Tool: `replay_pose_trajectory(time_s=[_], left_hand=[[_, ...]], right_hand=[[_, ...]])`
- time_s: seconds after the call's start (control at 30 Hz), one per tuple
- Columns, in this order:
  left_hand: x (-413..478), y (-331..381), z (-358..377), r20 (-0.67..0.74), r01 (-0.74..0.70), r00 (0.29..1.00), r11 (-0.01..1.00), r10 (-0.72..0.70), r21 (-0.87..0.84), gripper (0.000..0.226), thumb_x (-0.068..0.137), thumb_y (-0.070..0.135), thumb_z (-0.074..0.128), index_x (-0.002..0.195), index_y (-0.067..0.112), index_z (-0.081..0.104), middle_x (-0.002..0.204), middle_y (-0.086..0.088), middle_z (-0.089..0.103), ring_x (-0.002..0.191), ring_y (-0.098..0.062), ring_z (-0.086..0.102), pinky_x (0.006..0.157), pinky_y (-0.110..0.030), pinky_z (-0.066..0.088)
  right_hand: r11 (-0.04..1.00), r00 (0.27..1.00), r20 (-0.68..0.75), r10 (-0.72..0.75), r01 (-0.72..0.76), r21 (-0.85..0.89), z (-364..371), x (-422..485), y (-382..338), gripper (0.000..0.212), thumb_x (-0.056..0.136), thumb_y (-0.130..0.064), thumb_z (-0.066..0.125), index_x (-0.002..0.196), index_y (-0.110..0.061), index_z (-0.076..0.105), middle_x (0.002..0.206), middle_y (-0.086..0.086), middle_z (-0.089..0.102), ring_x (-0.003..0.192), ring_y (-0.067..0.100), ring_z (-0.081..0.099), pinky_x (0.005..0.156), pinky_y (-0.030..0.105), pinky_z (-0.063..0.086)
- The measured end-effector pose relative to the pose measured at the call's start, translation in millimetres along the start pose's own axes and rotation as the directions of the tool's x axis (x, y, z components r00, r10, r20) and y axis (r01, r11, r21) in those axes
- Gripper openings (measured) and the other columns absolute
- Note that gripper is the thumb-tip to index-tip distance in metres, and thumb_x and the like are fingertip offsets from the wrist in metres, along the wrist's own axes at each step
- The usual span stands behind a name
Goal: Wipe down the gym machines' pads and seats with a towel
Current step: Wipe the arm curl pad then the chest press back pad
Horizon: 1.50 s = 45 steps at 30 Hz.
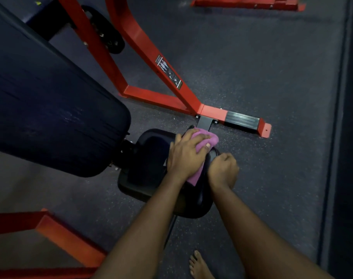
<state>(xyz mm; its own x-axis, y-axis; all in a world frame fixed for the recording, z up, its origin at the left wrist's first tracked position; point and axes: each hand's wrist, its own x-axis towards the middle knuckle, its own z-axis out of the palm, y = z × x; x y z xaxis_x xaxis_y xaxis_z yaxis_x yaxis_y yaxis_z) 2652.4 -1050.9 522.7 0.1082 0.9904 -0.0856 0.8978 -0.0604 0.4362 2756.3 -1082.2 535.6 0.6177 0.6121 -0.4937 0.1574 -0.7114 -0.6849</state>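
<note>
- Head view: a pink-purple towel (203,137) lies bunched on the far right corner of a black padded seat (147,158). One end of it trails back under the palm that covers it.
- The left hand (186,158) lies palm-down on the towel and presses it to the seat, fingers close together and nearly straight, thumb laid over the cloth.
- The right hand (224,168) sits just beside it at the seat's right edge, fingers curled tight round the rim.
- The seat has a glossy raised border around a darker, flatter middle.
- A long dark-blue back pad (51,109) slopes up to the left from the seat's far end, its cover finely wrinkled.
- Behind them a red steel frame (151,57) splays down to the floor. It carries a printed label (168,72) and ends in a black ribbed footplate (242,118).
- More red frame bars cross the lower left (67,242), and another red base (248,3) lies at the top.
- The floor (262,57) is dark speckled rubber matting in dim light, with a darker strip (350,137) along the right.
- A bare foot (198,264) stands on the matting near the bottom.
</note>
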Motion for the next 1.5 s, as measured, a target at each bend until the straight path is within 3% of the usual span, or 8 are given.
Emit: replay_pose_trajectory(time_s=[0.2, 0.4, 0.57, 0.73, 0.93, 1.17, 1.37, 1.5], left_hand=[[74.3, -37.7, -6.6, 0.186, 0.09, 0.975, 0.983, -0.12, 0.16, 0.037, 0.094, 0.047, 0.047, 0.122, 0.037, 0.068, 0.135, 0.002, 0.058, 0.128, -0.034, 0.042, 0.104, -0.047, 0.032], [92.3, -70.7, -13.4, 0.205, 0.219, 0.948, 0.968, -0.242, 0.126, 0.051, 0.078, 0.052, 0.038, 0.108, 0.03, 0.074, 0.127, -0.002, 0.065, 0.12, -0.035, 0.05, 0.102, -0.043, 0.038], [41.0, -35.6, 8.0, -0.078, 0.046, 0.996, 0.997, -0.041, 0.063, 0.047, 0.081, 0.05, 0.037, 0.105, 0.033, 0.073, 0.124, 0.01, 0.063, 0.097, -0.027, 0.052, 0.082, -0.036, 0.045], [62.3, -89.5, 7.6, -0.011, -0.081, 0.997, 0.994, 0.082, 0.08, 0.044, 0.085, 0.05, 0.039, 0.11, 0.034, 0.072, 0.125, 0.006, 0.062, 0.102, -0.024, 0.058, 0.089, -0.037, 0.038], [105.7, -145.5, -0.6, 0.082, 0.118, 0.988, 0.986, -0.127, 0.116, 0.047, 0.084, 0.046, 0.042, 0.113, 0.027, 0.073, 0.127, 0.002, 0.064, 0.11, -0.028, 0.055, 0.094, -0.039, 0.041], [138.7, -169.2, -14.6, 0.219, 0.38, 0.894, 0.921, -0.39, 0.089, 0.04, 0.072, 0.052, 0.046, 0.1, 0.041, 0.073, 0.113, -0.002, 0.071, 0.098, -0.031, 0.063, 0.079, -0.033, 0.05], [90.1, -148.0, -3.8, -0.051, 0.276, 0.961, 0.956, -0.272, 0.097, 0.051, 0.081, 0.045, 0.035, 0.113, 0.029, 0.07, 0.125, -0.002, 0.062, 0.111, -0.031, 0.058, 0.092, -0.037, 0.043], [50.4, -140.9, -5.8, -0.152, 0.307, 0.939, 0.951, -0.308, -0.026, 0.039, 0.092, 0.033, 0.051, 0.129, 0.024, 0.061, 0.146, -0.001, 0.047, 0.119, -0.033, 0.053, 0.098, -0.041, 0.045]], right_hand=[[0.976, 0.997, -0.051, -0.053, 0.041, -0.215, 17.4, 1.0, -12.6, 0.057, 0.107, -0.048, 0.028, 0.115, -0.01, 0.069, 0.116, 0.023, 0.068, 0.107, 0.042, 0.063, 0.089, 0.045, 0.048], [0.946, 0.991, -0.104, -0.089, 0.051, -0.32, 22.3, 0.6, -15.7, 0.055, 0.107, -0.046, 0.027, 0.112, -0.01, 0.068, 0.11, 0.021, 0.071, 0.104, 0.043, 0.065, 0.087, 0.046, 0.047], [0.94, 0.993, -0.102, -0.068, 0.03, -0.34, 22.8, -2.3, -20.1, 0.054, 0.107, -0.045, 0.028, 0.116, -0.01, 0.068, 0.112, 0.023, 0.07, 0.106, 0.044, 0.064, 0.088, 0.046, 0.047], [0.931, 0.991, -0.099, -0.084, 0.043, -0.362, 23.4, -1.6, -18.9, 0.054, 0.108, -0.044, 0.028, 0.116, -0.009, 0.068, 0.111, 0.023, 0.07, 0.106, 0.044, 0.064, 0.088, 0.046, 0.047], [0.916, 0.988, -0.104, -0.118, 0.068, -0.395, 26.6, 2.4, -13.9, 0.055, 0.107, -0.044, 0.026, 0.113, -0.009, 0.068, 0.106, 0.021, 0.071, 0.101, 0.042, 0.066, 0.083, 0.045, 0.047], [0.924, 0.985, -0.127, -0.119, 0.063, -0.377, 29.9, 6.6, -8.6, 0.054, 0.107, -0.045, 0.027, 0.108, -0.009, 0.068, 0.1, 0.018, 0.072, 0.096, 0.04, 0.067, 0.079, 0.043, 0.045], [0.94, 0.989, -0.106, -0.103, 0.062, -0.335, 27.3, 6.9, -8.2, 0.054, 0.107, -0.046, 0.029, 0.111, -0.009, 0.069, 0.105, 0.021, 0.071, 0.1, 0.043, 0.065, 0.08, 0.043, 0.043], [0.958, 0.991, -0.085, -0.107, 0.08, -0.276, 25.1, 6.2, -6.3, 0.055, 0.107, -0.048, 0.03, 0.108, -0.008, 0.069, 0.103, 0.019, 0.071, 0.098, 0.039, 0.065, 0.077, 0.04, 0.039]])
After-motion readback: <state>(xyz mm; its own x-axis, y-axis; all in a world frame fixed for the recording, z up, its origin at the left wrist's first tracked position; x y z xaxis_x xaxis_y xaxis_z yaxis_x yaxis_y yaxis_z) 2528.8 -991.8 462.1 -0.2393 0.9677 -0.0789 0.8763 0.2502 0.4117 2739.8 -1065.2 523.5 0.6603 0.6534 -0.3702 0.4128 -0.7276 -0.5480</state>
